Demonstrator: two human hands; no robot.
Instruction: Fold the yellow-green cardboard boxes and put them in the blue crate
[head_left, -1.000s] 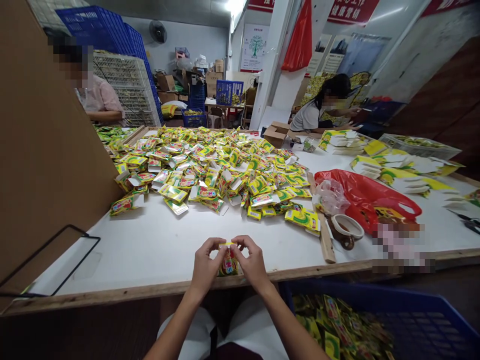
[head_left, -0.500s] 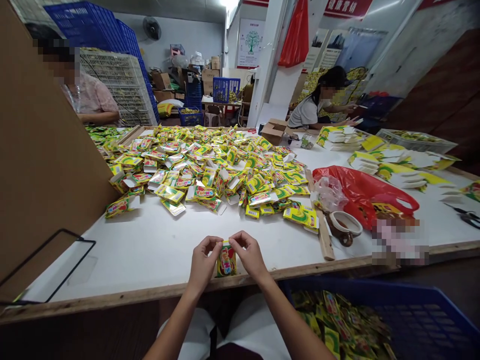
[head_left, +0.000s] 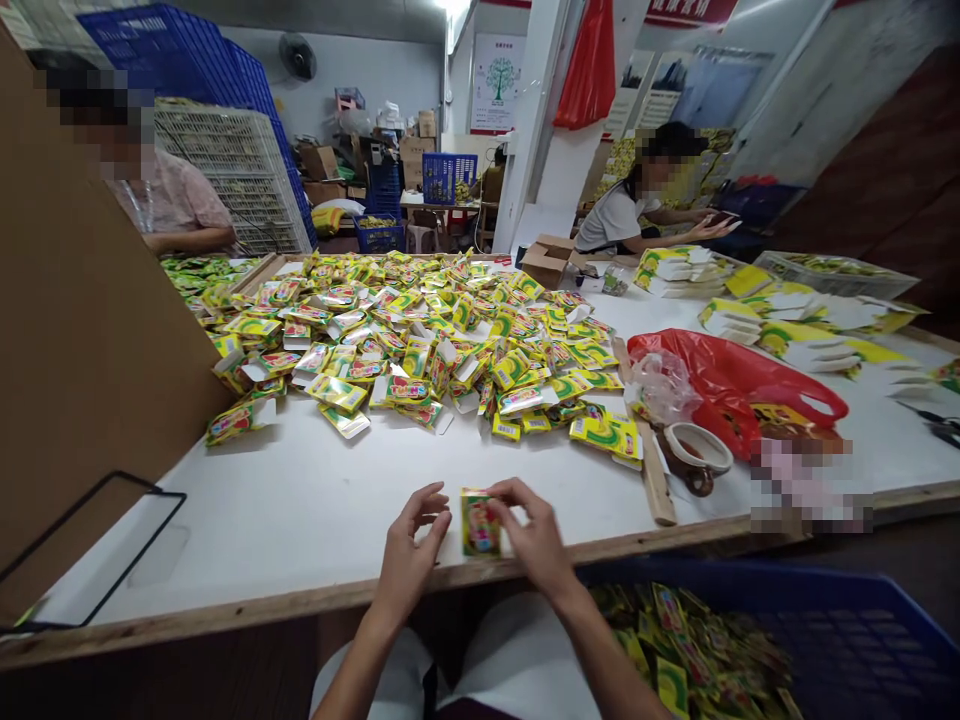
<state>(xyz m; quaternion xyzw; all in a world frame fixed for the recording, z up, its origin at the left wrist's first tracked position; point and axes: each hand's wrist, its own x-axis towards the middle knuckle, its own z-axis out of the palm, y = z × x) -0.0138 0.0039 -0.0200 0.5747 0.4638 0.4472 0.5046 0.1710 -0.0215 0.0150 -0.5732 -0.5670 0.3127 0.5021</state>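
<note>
One small yellow-green printed box (head_left: 480, 524) is pinched in my right hand (head_left: 536, 532), with thumb and fingers at its upper right side, near the table's front edge. Just left of the box is my left hand (head_left: 411, 545), its fingers curled but apart from the thumb, holding nothing. A gap separates it from the box. Beyond both hands, a wide heap of similar boxes (head_left: 420, 345) covers the middle of the white table (head_left: 315, 520); several have white end flaps standing open.
A blue basket (head_left: 847, 610) of boxes is below the table edge at right. A wooden strip (head_left: 655, 480), brown mug (head_left: 694, 455) and red bag (head_left: 720, 375) lie right. Cardboard (head_left: 97, 300) and a black wire frame (head_left: 142, 560) are left. Two people sit across.
My left hand has let go of the box and parted from it. My right hand has moved right with the box. The person at the back right has raised their hands.
</note>
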